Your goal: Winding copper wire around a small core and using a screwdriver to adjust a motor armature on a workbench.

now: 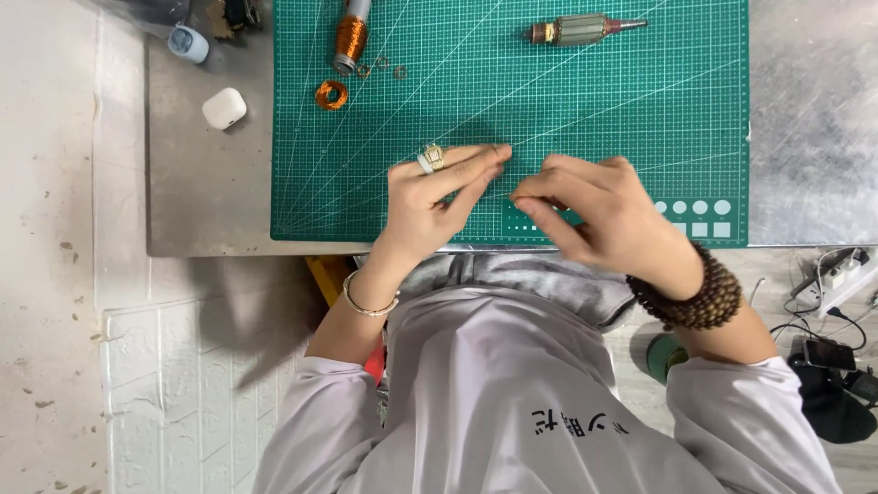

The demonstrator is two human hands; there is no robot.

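Left hand (439, 197) and right hand (599, 215) pinch narrowly together over the green cutting mat (640, 119), grasp unclear; beyond them lie a copper coil (331, 94), motor armature (578, 30); a white case (224, 108) further left.

Bright, even overhead light — soft shadows pool just under the left hand (430, 197) and right hand (599, 215); the steel table (809, 110) beyond them gleams dully; sharp focus.
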